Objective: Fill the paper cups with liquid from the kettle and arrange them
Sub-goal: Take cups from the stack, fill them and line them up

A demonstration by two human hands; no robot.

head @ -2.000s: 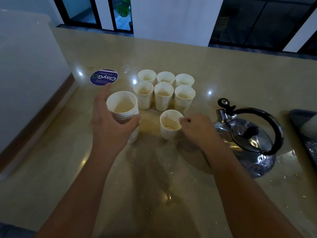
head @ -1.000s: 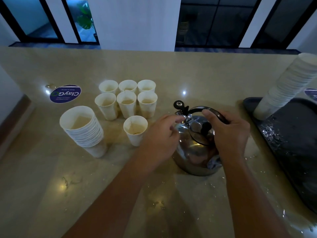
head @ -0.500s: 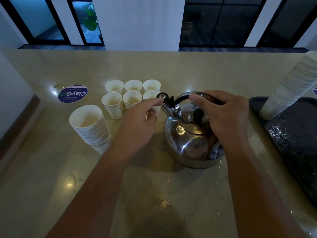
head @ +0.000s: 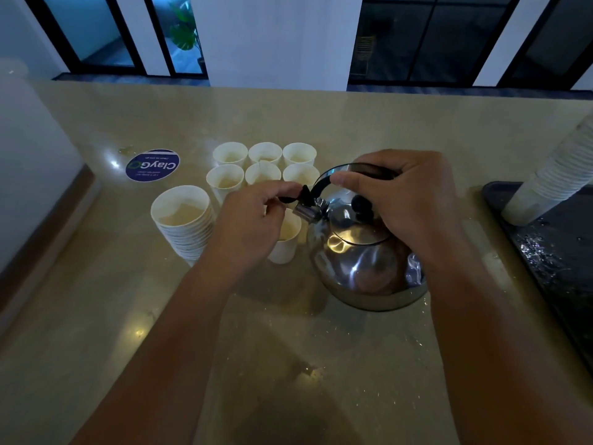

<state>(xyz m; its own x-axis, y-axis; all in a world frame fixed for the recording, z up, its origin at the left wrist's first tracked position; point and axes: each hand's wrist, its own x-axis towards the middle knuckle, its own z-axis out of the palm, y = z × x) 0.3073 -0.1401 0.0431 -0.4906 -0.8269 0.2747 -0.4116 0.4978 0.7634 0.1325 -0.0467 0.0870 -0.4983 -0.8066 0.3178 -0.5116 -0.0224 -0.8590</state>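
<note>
A steel kettle hangs tilted to the left above the beige counter, its spout just over a single white paper cup. My right hand grips the black arched handle. My left hand pinches the black spout cap and partly hides the cup. No stream of liquid is visible. Behind stand several white cups in two rows, with liquid in them.
A stack of nested cups stands at the left, beside a round blue sticker. A dark wet tray lies at the right with a tall leaning cup stack on it. A white wall runs along the left.
My left hand let go of the cup stack and went to the spout cap. My right hand left the single cup, took the kettle handle, and lifted and tilted it toward that cup.
</note>
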